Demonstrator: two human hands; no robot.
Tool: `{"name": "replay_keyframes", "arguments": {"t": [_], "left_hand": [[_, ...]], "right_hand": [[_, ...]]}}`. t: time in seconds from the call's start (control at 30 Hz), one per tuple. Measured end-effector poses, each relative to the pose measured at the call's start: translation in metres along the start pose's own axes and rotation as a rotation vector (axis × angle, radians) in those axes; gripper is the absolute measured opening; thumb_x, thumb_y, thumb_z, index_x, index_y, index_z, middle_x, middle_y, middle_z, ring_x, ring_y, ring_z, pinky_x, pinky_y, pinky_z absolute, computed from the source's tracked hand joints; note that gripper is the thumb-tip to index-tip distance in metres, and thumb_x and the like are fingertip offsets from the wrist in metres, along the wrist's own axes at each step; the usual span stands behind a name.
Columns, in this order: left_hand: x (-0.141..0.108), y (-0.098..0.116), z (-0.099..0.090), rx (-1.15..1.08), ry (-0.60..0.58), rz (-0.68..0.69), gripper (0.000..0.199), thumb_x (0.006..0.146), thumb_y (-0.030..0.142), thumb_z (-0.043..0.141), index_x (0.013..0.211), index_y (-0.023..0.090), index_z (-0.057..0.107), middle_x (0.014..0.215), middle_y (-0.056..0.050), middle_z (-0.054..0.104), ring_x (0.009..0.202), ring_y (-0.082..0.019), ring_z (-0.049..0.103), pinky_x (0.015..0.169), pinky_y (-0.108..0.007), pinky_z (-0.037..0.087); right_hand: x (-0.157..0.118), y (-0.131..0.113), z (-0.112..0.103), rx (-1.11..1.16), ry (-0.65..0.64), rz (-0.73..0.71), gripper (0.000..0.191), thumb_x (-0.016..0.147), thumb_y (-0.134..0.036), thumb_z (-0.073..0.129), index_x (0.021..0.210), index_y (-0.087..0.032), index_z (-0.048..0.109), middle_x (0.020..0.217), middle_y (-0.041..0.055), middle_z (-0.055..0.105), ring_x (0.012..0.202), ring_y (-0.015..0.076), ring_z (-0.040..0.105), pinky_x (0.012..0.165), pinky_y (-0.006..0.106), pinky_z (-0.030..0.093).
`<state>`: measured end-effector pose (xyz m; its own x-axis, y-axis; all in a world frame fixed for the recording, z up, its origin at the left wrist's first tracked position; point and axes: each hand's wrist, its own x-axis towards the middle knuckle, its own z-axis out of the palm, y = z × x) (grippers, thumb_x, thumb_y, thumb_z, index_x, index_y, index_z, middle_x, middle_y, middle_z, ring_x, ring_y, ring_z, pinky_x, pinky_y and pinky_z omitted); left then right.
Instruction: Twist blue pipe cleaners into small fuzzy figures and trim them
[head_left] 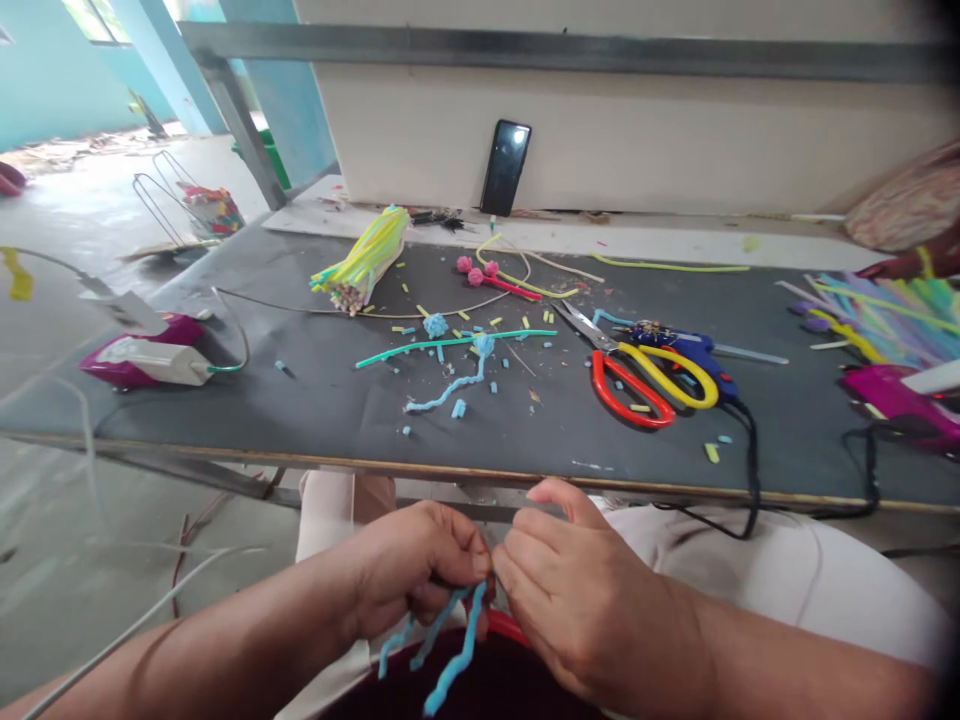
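at six o'clock, in front of the flat dark-grey tabletop point(300, 405), the bare left hand point(442, 558) pinches wavy light-blue fuzzy stems point(469, 638); the curled right hand point(589, 580) is beside it at five, whether gripping i cannot tell. at three lie red-and-yellow-handled metal scissors point(611, 345); at twelve stands a rectangular black phone point(506, 168).

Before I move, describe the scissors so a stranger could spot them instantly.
On the dark table, look right of centre, in front of the blue glue gun. The scissors lie there, blades pointing away and left. Their handle loops, one red, one yellow, set them apart.
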<state>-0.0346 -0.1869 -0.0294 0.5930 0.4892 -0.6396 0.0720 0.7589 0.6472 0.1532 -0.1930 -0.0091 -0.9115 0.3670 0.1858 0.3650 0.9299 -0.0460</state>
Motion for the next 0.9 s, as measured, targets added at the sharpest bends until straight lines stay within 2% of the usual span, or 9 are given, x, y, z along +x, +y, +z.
{"name": "replay_keyframes", "arguments": {"t": [0.13, 0.2, 0.3, 0.4, 0.47, 0.57, 0.73, 0.83, 0.9], "left_hand": [[-0.003, -0.003, -0.001, -0.094, -0.09, -0.005, 0.017, 0.07, 0.028, 0.058, 0.063, 0.017, 0.048, 0.052, 0.001, 0.058, 0.031, -0.002, 0.017, 0.035, -0.021, 0.011], [-0.006, -0.004, 0.0, -0.091, -0.11, 0.001, 0.016, 0.072, 0.027, 0.056, 0.065, 0.017, 0.048, 0.056, -0.001, 0.063, 0.03, -0.001, 0.016, 0.034, -0.021, 0.009], [-0.01, -0.005, 0.002, 0.021, -0.086, 0.049, 0.011, 0.073, 0.024, 0.056, 0.068, 0.016, 0.05, 0.056, 0.0, 0.064, 0.031, -0.002, 0.019, 0.034, -0.02, 0.008], [-0.016, -0.004, 0.005, 0.298, 0.007, 0.166, 0.005, 0.073, 0.018, 0.055, 0.069, 0.015, 0.055, 0.059, 0.001, 0.064, 0.044, -0.005, 0.041, 0.041, -0.016, 0.027], [-0.021, -0.002, 0.008, 0.496, 0.072, 0.238, 0.009, 0.073, 0.013, 0.053, 0.068, 0.014, 0.059, 0.066, 0.0, 0.066, 0.06, -0.009, 0.054, 0.054, -0.018, 0.039], [-0.028, 0.003, 0.012, 0.724, 0.113, 0.316, 0.015, 0.077, 0.013, 0.05, 0.071, 0.015, 0.064, 0.072, 0.001, 0.066, 0.068, -0.011, 0.058, 0.062, -0.019, 0.043], [-0.037, 0.004, 0.01, 1.066, 0.142, 0.536, 0.023, 0.088, 0.019, 0.043, 0.079, 0.016, 0.065, 0.072, -0.001, 0.066, 0.065, -0.011, 0.058, 0.062, -0.02, 0.044], [-0.038, -0.002, 0.005, 1.259, 0.178, 0.715, 0.023, 0.087, 0.013, 0.041, 0.084, 0.018, 0.063, 0.072, -0.002, 0.065, 0.065, -0.012, 0.059, 0.062, -0.021, 0.045], [-0.036, -0.006, 0.003, 1.309, 0.212, 0.81, 0.021, 0.086, 0.01, 0.042, 0.089, 0.019, 0.061, 0.075, -0.001, 0.066, 0.067, -0.013, 0.061, 0.064, -0.022, 0.047]], "right_hand": [[-0.002, 0.001, 0.001, 0.059, 0.035, 0.074, 0.013, 0.078, -0.012, 0.046, 0.076, -0.015, 0.059, 0.066, 0.0021, 0.057, 0.065, 0.017, 0.044, 0.088, 0.049, 0.025], [-0.001, 0.002, -0.004, 0.197, 0.01, 0.154, 0.015, 0.079, -0.014, 0.046, 0.074, -0.015, 0.06, 0.067, 0.002, 0.058, 0.066, 0.0165, 0.047, 0.089, 0.048, 0.027], [0.003, 0.009, -0.014, 0.634, -0.176, 0.364, 0.018, 0.081, -0.019, 0.047, 0.07, -0.016, 0.061, 0.064, 0.0, 0.057, 0.065, 0.0144, 0.05, 0.081, 0.037, 0.036], [0.005, 0.02, -0.016, 1.238, -0.419, 0.58, 0.028, 0.083, -0.031, 0.044, 0.069, -0.015, 0.063, 0.062, -0.0003, 0.055, 0.063, 0.0133, 0.052, 0.069, 0.028, 0.041], [0.006, 0.025, -0.012, 1.574, -0.451, 0.7, 0.032, 0.082, -0.034, 0.043, 0.071, -0.013, 0.064, 0.062, 0.0006, 0.056, 0.061, 0.0126, 0.053, 0.064, 0.026, 0.042], [0.007, 0.025, -0.001, 1.875, -0.479, 0.855, 0.023, 0.073, -0.03, 0.051, 0.068, -0.012, 0.063, 0.057, -0.001, 0.055, 0.05, 0.0091, 0.05, 0.051, 0.021, 0.038], [0.011, 0.017, 0.004, 2.074, -0.463, 0.925, 0.015, 0.062, -0.023, 0.058, 0.066, -0.011, 0.065, 0.056, 0.0, 0.061, 0.044, 0.0071, 0.051, 0.046, 0.018, 0.039], [0.012, 0.015, 0.002, 2.058, -0.378, 1.057, 0.013, 0.056, -0.019, 0.062, 0.066, -0.011, 0.065, 0.055, -0.0008, 0.063, 0.045, 0.0063, 0.053, 0.046, 0.016, 0.041], [0.011, 0.014, 0.002, 2.044, -0.383, 1.064, 0.012, 0.056, -0.017, 0.062, 0.067, -0.012, 0.065, 0.055, -0.0004, 0.064, 0.044, 0.0067, 0.055, 0.043, 0.015, 0.041]]}}
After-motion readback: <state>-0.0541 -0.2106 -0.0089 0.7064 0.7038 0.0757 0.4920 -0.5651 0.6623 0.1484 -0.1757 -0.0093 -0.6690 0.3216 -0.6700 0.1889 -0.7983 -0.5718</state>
